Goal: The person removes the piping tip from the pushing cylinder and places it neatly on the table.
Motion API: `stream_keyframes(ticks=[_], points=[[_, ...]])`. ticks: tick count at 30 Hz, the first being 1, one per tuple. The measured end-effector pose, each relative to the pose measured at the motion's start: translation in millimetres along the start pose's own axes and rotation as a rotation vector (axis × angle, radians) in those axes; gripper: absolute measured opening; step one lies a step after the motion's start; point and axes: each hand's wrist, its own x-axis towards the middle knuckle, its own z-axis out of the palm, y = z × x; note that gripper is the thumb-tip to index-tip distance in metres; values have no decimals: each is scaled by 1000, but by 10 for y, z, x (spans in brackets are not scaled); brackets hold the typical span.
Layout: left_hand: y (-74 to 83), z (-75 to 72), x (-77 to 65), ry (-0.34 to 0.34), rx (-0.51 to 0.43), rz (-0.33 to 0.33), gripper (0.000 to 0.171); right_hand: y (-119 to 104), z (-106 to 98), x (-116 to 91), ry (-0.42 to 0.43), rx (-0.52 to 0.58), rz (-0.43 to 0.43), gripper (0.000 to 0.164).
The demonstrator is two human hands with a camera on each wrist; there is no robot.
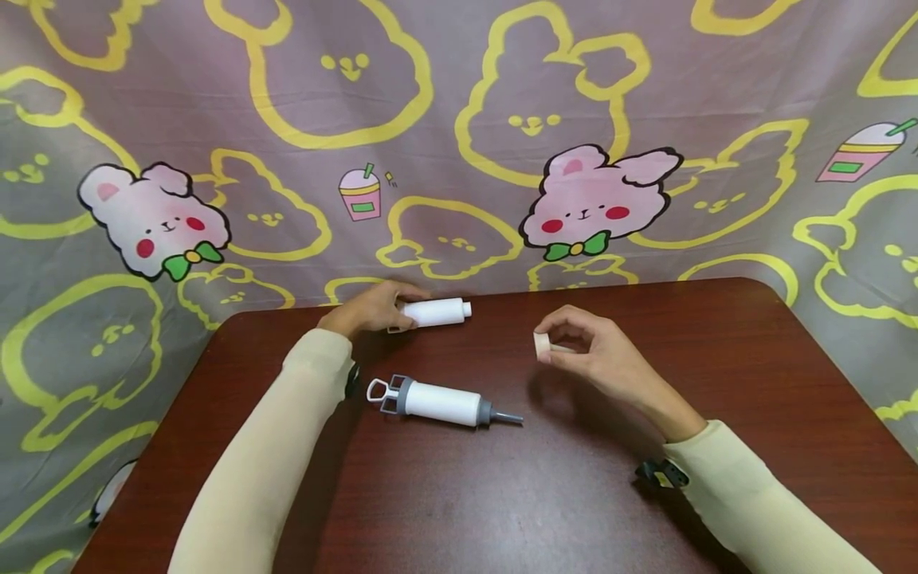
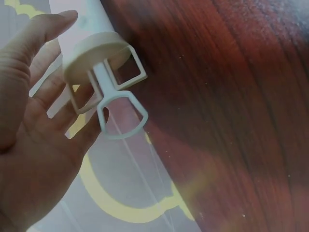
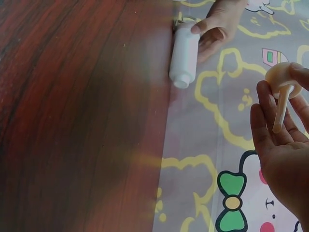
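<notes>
My left hand grips a white syringe-like tube near the far edge of the table, thumb on the barrel and fingers behind it. In the left wrist view, its cream collar has two square finger loops, and a white plunger ring sticks out. The tube's other end is a bare, narrower neck. To the right, my right hand pinches a cream nozzle cap by its round base. A thin spout points back toward the palm.
A second white syringe with grey collar, grey nozzle and white pull ring lies on the brown table, nearer than the held one. A patterned cloth hangs just behind the table's far edge.
</notes>
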Motion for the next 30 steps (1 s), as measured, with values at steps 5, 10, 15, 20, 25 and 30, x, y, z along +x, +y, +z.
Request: stream_keyframes(ticks=[5, 10, 15, 20, 25, 30], points=[[41, -26, -62, -2, -16, 24, 57, 5, 3, -1, -1, -7, 18, 28], [128, -31, -161, 8, 4, 52, 60, -1, 11, -1, 0, -13, 26, 29], [253, -1, -283, 69, 53, 101, 61, -9, 22, 4, 3, -9, 26, 28], [409, 60, -428, 142, 73, 157, 58, -15, 31, 16, 7, -10, 17, 29], [552, 166, -557, 182, 126, 257, 53, -33, 36, 23, 15, -25, 12, 30], [694, 281, -669, 232, 146, 327, 48, -54, 47, 22, 22, -35, 24, 29]])
